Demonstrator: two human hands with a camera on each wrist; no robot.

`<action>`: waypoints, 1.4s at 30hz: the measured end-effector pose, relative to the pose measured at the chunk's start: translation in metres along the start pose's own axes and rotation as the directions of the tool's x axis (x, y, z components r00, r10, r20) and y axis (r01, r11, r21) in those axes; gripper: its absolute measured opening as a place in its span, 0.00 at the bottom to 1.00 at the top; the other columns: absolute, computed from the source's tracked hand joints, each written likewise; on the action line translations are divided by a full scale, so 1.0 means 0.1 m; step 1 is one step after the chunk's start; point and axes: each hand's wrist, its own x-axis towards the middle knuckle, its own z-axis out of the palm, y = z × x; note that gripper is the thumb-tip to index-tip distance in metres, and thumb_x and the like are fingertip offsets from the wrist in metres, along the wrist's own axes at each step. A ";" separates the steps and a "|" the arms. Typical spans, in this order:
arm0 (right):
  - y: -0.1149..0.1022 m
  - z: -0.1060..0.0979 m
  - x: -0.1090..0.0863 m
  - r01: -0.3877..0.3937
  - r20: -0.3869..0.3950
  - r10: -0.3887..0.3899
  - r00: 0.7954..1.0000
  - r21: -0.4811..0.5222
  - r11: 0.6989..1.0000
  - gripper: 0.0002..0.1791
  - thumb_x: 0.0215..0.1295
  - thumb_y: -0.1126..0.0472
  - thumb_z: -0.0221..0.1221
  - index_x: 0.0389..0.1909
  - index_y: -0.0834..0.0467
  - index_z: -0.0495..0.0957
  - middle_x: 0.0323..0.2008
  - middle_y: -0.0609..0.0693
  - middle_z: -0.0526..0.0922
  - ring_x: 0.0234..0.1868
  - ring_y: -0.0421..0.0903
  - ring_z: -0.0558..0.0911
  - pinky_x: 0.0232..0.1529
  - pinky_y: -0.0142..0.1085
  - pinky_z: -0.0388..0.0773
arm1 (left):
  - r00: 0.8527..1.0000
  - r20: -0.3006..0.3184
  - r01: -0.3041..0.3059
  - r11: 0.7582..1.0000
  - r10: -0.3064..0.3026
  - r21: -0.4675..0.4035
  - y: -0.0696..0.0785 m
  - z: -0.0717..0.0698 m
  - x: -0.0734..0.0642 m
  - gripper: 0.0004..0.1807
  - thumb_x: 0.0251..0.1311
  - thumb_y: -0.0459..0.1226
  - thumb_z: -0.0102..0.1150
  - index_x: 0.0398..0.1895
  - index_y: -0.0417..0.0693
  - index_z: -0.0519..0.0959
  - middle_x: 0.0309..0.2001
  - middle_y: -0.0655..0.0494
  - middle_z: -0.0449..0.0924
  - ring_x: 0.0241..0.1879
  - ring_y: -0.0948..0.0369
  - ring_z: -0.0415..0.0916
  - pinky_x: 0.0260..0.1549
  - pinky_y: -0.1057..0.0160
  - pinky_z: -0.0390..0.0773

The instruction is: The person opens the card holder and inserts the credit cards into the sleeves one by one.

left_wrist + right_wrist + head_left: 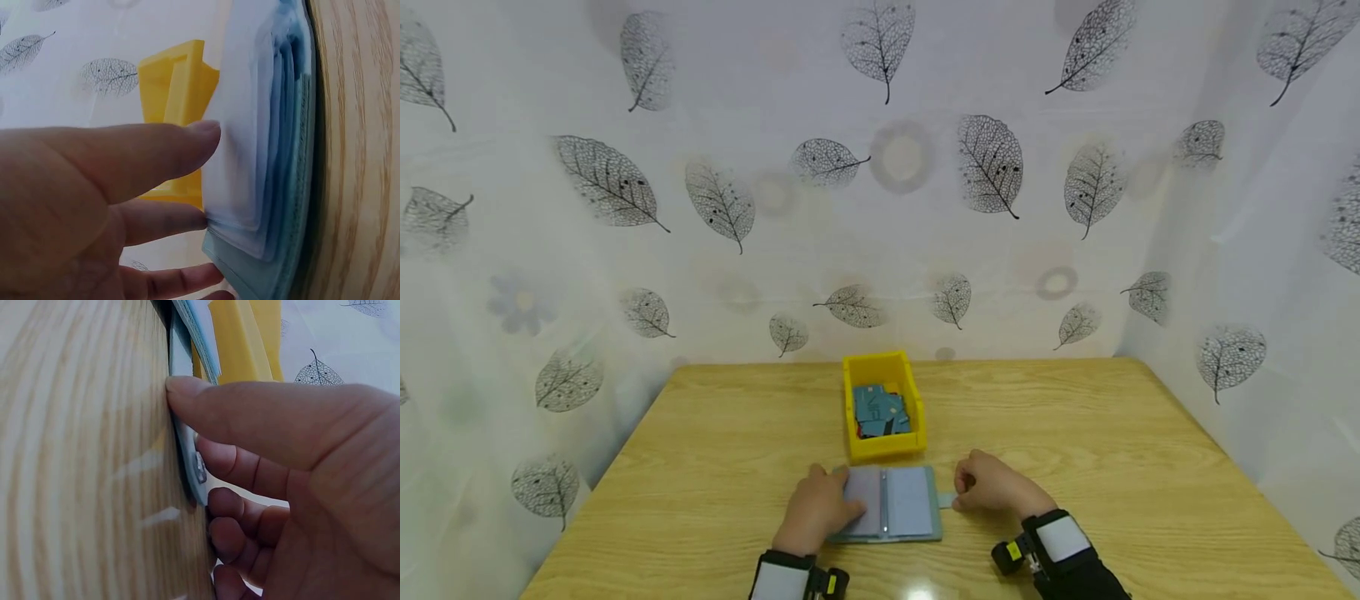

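Observation:
A light blue card holder (912, 500) with clear plastic sleeves lies spread flat on the table, its metal binding running down the middle. My left hand (814, 508) rests at its left edge. In the left wrist view, the thumb (200, 134) touches the top sleeve (237, 150), and straight fingers lie along the sleeve and cover edge. At the right side, my right hand (992, 483) pinches the card holder's closing strap (947, 499) between thumb and index finger. A metal snap (200, 467) shows on that strap in the right wrist view; the other fingers curl loosely.
Just behind the card holder stands a yellow bin (887, 450) with several blue-grey cards (880, 407) in it. The wooden table (737, 450) reaches back to a white curtain (760, 275) printed with leaves, which also hangs at both sides.

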 end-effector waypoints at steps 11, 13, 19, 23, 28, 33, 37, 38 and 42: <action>0.02 0.02 0.00 0.006 -0.015 -0.006 1.000 0.007 1.000 0.12 0.54 0.62 0.70 0.25 0.56 0.74 0.30 0.51 0.67 0.30 0.47 0.68 0.29 0.37 0.63 | 0.982 0.067 -0.181 0.983 0.179 0.039 0.18 0.09 0.00 0.29 0.60 0.58 0.59 0.54 0.46 0.81 0.66 0.30 0.62 0.64 0.30 0.55 0.52 0.29 0.63; 0.01 0.03 0.00 0.002 -0.016 -0.002 1.000 0.005 1.000 0.12 0.53 0.62 0.70 0.25 0.56 0.74 0.30 0.51 0.67 0.30 0.47 0.68 0.29 0.37 0.64 | 0.976 0.100 -0.198 0.980 0.194 0.034 0.23 0.11 -0.01 0.31 0.62 0.61 0.53 0.56 0.49 0.81 0.67 0.30 0.61 0.67 0.29 0.51 0.56 0.26 0.56; 0.01 0.02 -0.01 -0.006 -0.020 0.006 1.000 -0.007 1.000 0.13 0.53 0.61 0.71 0.25 0.56 0.74 0.30 0.51 0.67 0.30 0.47 0.68 0.29 0.37 0.64 | 0.970 0.152 -0.200 0.978 0.189 0.060 0.37 0.16 -0.08 0.36 0.60 0.63 0.53 0.61 0.48 0.77 0.66 0.33 0.65 0.68 0.31 0.51 0.58 0.25 0.48; 0.01 0.02 0.00 0.006 -0.028 -0.007 1.000 -0.021 1.000 0.13 0.53 0.61 0.71 0.25 0.55 0.74 0.30 0.51 0.67 0.30 0.47 0.68 0.29 0.36 0.63 | 0.963 0.152 -0.235 0.970 0.225 0.057 0.42 0.20 -0.10 0.34 0.60 0.58 0.59 0.66 0.51 0.72 0.66 0.39 0.67 0.67 0.35 0.56 0.59 0.28 0.51; 0.03 0.01 0.00 0.030 -0.027 -0.031 0.999 -0.038 0.999 0.12 0.55 0.60 0.70 0.25 0.55 0.74 0.29 0.50 0.67 0.30 0.46 0.68 0.29 0.35 0.63 | 0.940 0.124 -0.325 0.944 0.316 0.052 0.46 0.29 -0.13 0.37 0.62 0.49 0.62 0.73 0.55 0.62 0.69 0.48 0.66 0.68 0.41 0.59 0.61 0.31 0.54; -0.03 0.00 0.01 0.058 -0.067 -0.062 0.996 -0.060 0.997 0.08 0.60 0.60 0.66 0.30 0.57 0.76 0.29 0.48 0.72 0.30 0.45 0.70 0.29 0.36 0.67 | 0.941 0.061 -0.339 0.934 0.334 0.111 0.47 0.36 -0.15 0.41 0.53 0.47 0.70 0.69 0.44 0.66 0.69 0.43 0.64 0.67 0.41 0.61 0.59 0.33 0.59; -0.18 0.05 0.03 0.145 -0.123 -0.153 0.980 -0.074 0.987 0.10 0.64 0.59 0.63 0.40 0.61 0.77 0.36 0.50 0.77 0.36 0.47 0.76 0.35 0.39 0.75 | 0.942 -0.036 -0.326 0.933 0.334 0.154 0.46 0.41 -0.12 0.47 0.44 0.50 0.76 0.65 0.36 0.68 0.65 0.37 0.67 0.62 0.41 0.66 0.56 0.38 0.66; -0.23 0.06 0.04 0.174 -0.130 -0.182 0.975 -0.067 0.982 0.12 0.64 0.58 0.62 0.43 0.62 0.77 0.38 0.52 0.79 0.37 0.47 0.77 0.37 0.39 0.76 | 0.940 -0.054 -0.325 0.934 0.336 0.148 0.45 0.41 -0.11 0.48 0.44 0.50 0.76 0.65 0.35 0.67 0.63 0.37 0.69 0.61 0.42 0.68 0.55 0.39 0.67; -0.46 0.13 0.05 0.226 -0.085 -0.216 0.973 0.131 0.965 0.20 0.70 0.57 0.58 0.55 0.66 0.71 0.45 0.58 0.82 0.40 0.50 0.82 0.38 0.38 0.79 | 0.931 -0.060 -0.359 0.932 0.361 0.041 0.39 0.37 -0.08 0.50 0.47 0.48 0.74 0.69 0.32 0.62 0.59 0.37 0.73 0.56 0.44 0.73 0.53 0.44 0.72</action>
